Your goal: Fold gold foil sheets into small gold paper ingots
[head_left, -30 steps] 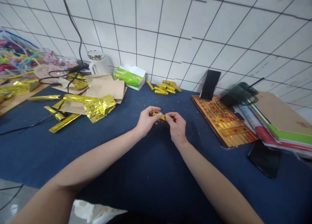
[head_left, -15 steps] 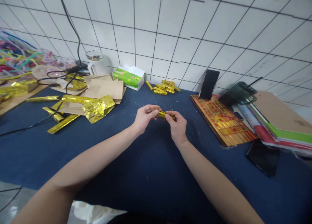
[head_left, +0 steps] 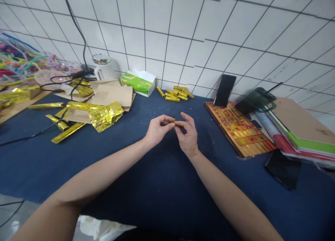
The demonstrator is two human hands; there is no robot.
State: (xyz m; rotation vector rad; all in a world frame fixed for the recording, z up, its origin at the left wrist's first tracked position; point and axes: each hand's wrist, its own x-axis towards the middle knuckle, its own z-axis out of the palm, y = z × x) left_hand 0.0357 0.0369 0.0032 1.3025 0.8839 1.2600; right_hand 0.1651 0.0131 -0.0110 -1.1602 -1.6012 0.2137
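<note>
The left hand (head_left: pixel 156 130) pinches a half-hidden roll (head_left: pixel 172 121); whether the right hand (head_left: pixel 188 136) grips it, I cannot tell.

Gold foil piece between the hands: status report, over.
Left hand pinches gold foil piece, mostly hidden. Right hand at it, grip unclear. Gold rolls beyond, out of the way.

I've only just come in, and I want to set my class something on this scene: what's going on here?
A person at a blue-covered table works with both bare hands. The left hand pinches a small gold foil piece, mostly hidden by the fingers. The right hand meets it there; its grip is unclear. Short gold rolls lie in a small pile near the tiled wall. A crinkled gold sheet lies to the left, partly over brown paper.
</note>
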